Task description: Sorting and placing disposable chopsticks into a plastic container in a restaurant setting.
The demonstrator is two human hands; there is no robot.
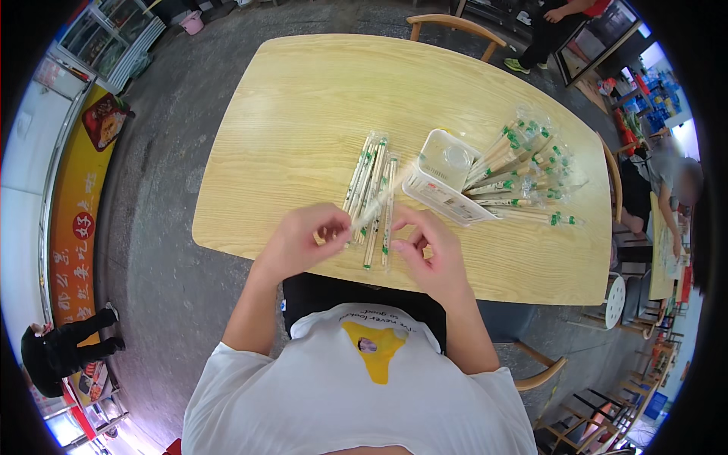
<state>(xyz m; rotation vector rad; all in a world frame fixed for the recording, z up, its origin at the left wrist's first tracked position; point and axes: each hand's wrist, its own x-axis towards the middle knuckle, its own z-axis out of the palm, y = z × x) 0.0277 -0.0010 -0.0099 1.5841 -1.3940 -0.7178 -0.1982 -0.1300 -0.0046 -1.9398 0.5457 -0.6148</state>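
My left hand (311,236) pinches the near end of a blurred stick-shaped thing (382,203), apparently a wrapped pair of chopsticks. It slants up and right over a loose row of plastic-wrapped chopsticks (372,176) with green markings. Right of that row, my right hand (430,250) has thumb and forefinger apart and nothing visible between them. Its fingertips are close to the rightmost wrapped pair (388,219); contact cannot be made out. Beyond it, a white plastic basket (446,202) lies tipped on the table, with a heap of wrapped chopsticks (520,162) fanned out at its right side.
The pale wood-grain table (284,114) has rounded corners. A wooden chair (455,23) stands at its far edge, another chair (540,367) at the near right. People are farther off: one standing at the far right (546,40), one at left (62,352), one seated at right (665,176).
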